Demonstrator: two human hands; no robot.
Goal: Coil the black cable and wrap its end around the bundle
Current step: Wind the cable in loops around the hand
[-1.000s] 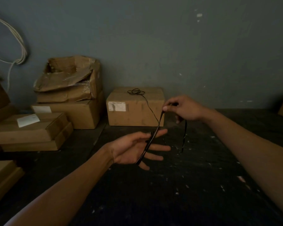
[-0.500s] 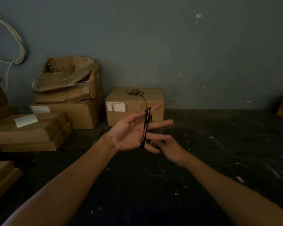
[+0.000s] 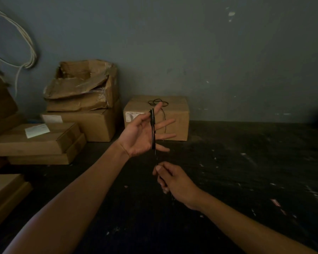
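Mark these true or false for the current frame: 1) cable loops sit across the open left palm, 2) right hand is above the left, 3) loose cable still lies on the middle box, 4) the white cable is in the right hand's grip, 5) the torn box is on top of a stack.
1) True. The black cable loops run across the open left hand.
2) False. The right hand is below the left, pinching the strand that hangs down.
3) True. Loose turns lie on top of the middle box.
4) False. The white cable hangs on the wall at far left, untouched.
5) True. The torn box sits on top of another box.
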